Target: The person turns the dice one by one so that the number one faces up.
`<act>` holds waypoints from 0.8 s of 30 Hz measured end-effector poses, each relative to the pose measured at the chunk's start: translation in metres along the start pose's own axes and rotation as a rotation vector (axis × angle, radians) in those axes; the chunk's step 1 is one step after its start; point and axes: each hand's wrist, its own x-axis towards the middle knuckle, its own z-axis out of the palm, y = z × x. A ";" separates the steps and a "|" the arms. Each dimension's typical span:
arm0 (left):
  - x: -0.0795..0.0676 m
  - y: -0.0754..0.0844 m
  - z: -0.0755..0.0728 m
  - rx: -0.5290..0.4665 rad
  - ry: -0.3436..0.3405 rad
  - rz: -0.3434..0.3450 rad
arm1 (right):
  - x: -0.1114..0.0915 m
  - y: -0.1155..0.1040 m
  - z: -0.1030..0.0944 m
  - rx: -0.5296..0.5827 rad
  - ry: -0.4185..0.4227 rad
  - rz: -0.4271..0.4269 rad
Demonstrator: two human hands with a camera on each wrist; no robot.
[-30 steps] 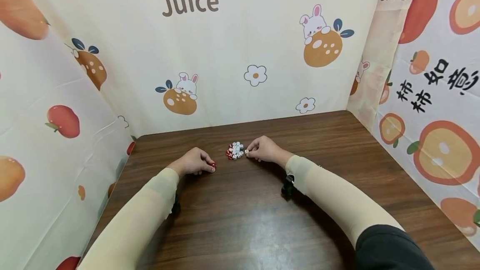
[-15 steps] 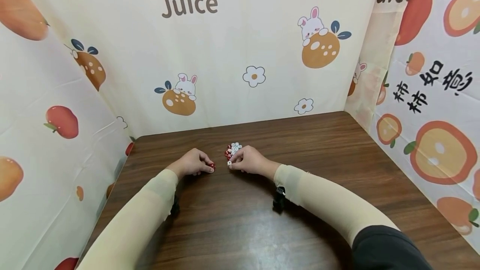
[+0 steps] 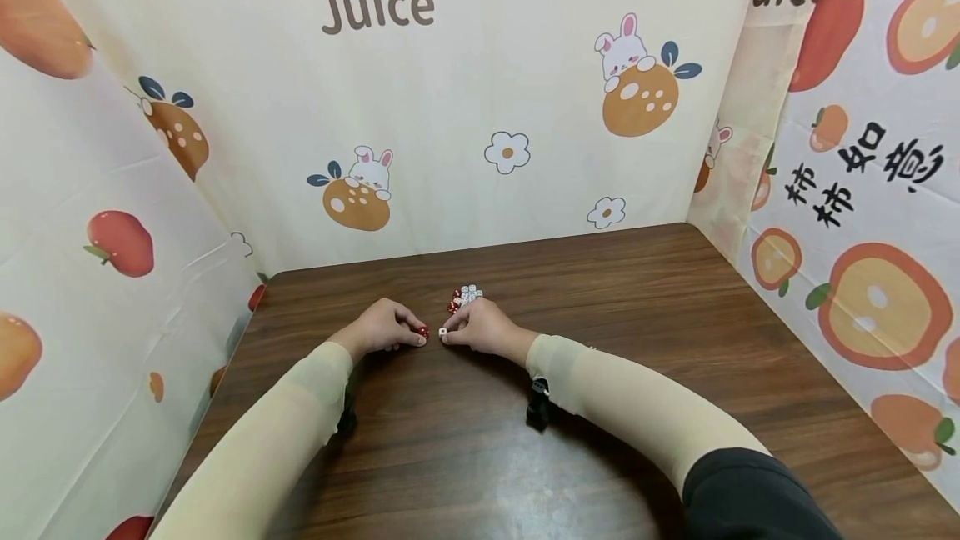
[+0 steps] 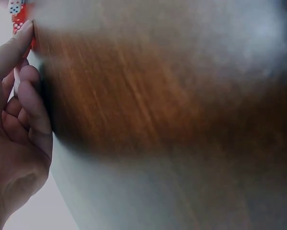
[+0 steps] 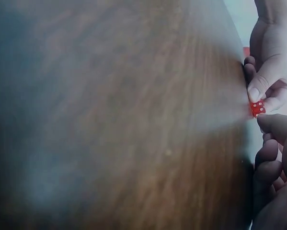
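My left hand (image 3: 382, 326) rests low over the wooden table, thumb and forefinger pinching a red die (image 3: 423, 332) with white pips. Facing it from the right, my right hand (image 3: 482, 328) pinches a white die (image 3: 443, 332) between its fingertips. Only a narrow gap parts the two dice in the head view. In the left wrist view the white die (image 4: 15, 6) shows at the top edge, just past the red die (image 4: 18, 26). The right wrist view shows the red die (image 5: 258, 108) between the fingertips of both hands.
Behind my right hand lies a cluster of white dice (image 3: 470, 293) with several red dice (image 3: 454, 304) along its left side; the hand covers part of it. The brown wooden table (image 3: 450, 440) meets printed curtains (image 3: 442, 107) at its back and sides.
My right hand has carried the white die from beside the cluster leftward and toward me, close to the red die. The left hand has stayed almost in place, holding the red die.
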 end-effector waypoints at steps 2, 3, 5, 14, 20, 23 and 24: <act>0.000 -0.002 0.001 -0.008 0.009 -0.002 | 0.002 0.000 0.002 -0.025 0.005 -0.004; -0.001 -0.002 0.002 -0.013 0.013 -0.001 | 0.002 0.000 0.003 -0.032 0.009 -0.003; -0.002 -0.002 0.002 -0.024 0.018 0.003 | 0.004 -0.001 0.004 -0.050 0.014 -0.006; -0.006 -0.004 0.005 -0.069 0.045 0.006 | 0.006 -0.001 0.005 -0.075 0.021 -0.011; -0.009 -0.004 0.006 -0.112 0.053 -0.003 | 0.005 -0.004 0.008 -0.110 0.057 -0.018; -0.009 -0.003 0.008 -0.119 0.062 -0.008 | 0.005 -0.006 0.008 -0.125 0.061 -0.004; -0.009 -0.004 0.008 -0.121 0.067 -0.008 | 0.005 -0.006 0.008 -0.133 0.060 -0.004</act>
